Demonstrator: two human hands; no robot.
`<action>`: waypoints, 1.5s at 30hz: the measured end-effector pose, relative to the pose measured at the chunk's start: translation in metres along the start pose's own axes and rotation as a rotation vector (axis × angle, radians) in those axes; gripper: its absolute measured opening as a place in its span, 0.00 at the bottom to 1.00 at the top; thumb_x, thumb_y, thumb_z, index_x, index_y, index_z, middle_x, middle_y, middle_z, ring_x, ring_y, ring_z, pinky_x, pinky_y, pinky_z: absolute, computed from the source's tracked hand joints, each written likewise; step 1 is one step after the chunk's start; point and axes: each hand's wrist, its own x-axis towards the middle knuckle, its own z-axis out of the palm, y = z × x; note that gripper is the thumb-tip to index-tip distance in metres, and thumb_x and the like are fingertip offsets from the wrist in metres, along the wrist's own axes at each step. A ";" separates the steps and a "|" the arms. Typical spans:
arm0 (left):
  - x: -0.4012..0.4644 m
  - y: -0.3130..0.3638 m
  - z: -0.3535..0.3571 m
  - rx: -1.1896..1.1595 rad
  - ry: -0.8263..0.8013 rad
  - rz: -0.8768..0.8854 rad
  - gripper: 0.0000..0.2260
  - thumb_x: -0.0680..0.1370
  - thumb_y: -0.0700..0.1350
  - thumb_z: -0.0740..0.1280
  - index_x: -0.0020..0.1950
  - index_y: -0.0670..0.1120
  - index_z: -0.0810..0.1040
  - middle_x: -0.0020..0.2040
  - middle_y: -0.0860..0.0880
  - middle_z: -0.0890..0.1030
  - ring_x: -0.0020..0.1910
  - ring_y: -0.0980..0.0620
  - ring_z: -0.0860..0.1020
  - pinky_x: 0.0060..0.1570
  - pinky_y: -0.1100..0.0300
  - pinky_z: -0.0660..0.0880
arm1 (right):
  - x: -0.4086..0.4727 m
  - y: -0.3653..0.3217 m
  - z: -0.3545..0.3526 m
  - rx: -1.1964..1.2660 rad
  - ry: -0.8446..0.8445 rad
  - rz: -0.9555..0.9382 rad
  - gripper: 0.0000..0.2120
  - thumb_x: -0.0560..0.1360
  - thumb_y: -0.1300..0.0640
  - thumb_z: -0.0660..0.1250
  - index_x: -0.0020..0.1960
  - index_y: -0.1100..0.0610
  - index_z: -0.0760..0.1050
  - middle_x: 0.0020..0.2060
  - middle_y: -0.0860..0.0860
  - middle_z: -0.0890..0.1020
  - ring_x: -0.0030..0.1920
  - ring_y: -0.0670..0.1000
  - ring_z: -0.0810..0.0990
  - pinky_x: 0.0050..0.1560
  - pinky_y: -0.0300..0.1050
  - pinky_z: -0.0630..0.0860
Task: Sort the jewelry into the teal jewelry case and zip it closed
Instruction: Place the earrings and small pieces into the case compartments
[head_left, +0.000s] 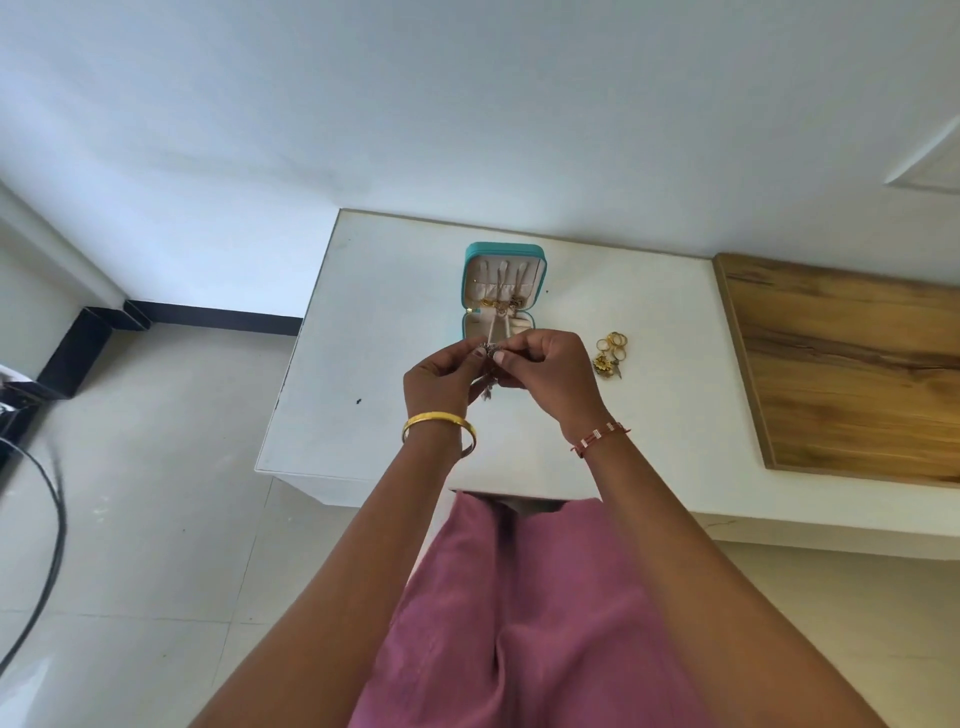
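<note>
Both arms reach forward from the bottom of the view and meet over the white surface (395, 291), wrists bent slightly inward. The left hand (444, 376) and right hand (550, 371) are raised close together, fingers curled, pinching a small silvery piece of jewelry (491, 364) between thumbs and fingertips; part of it dangles below the hands. A gold bangle (439, 422) sits on the left wrist and a red thread bracelet (600, 439) on the right. Just beyond the hands the teal case (504, 250) lies open on the surface, its lid tilted back, with gold pieces near the hinge. A small pile of gold rings and earrings (612, 354) lies on the surface just right of the right hand.
</note>
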 end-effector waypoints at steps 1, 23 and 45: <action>0.007 0.003 0.003 0.014 0.008 -0.004 0.11 0.74 0.32 0.65 0.56 0.35 0.78 0.46 0.41 0.81 0.45 0.44 0.80 0.52 0.54 0.79 | 0.009 -0.001 0.001 0.000 0.004 0.002 0.06 0.72 0.67 0.68 0.49 0.67 0.79 0.44 0.64 0.83 0.40 0.58 0.83 0.48 0.50 0.81; 0.087 -0.015 0.001 0.339 0.053 -0.078 0.08 0.74 0.33 0.66 0.50 0.41 0.80 0.45 0.43 0.81 0.46 0.43 0.80 0.51 0.53 0.79 | 0.089 0.044 0.029 -0.038 0.025 0.176 0.02 0.71 0.66 0.67 0.42 0.61 0.78 0.46 0.62 0.82 0.46 0.61 0.82 0.49 0.57 0.80; 0.043 -0.018 -0.003 0.259 0.117 -0.043 0.09 0.75 0.35 0.63 0.50 0.44 0.80 0.43 0.44 0.81 0.45 0.47 0.78 0.51 0.56 0.77 | 0.041 0.059 -0.020 0.332 0.191 0.230 0.09 0.73 0.74 0.60 0.47 0.67 0.77 0.35 0.58 0.80 0.36 0.53 0.80 0.41 0.39 0.81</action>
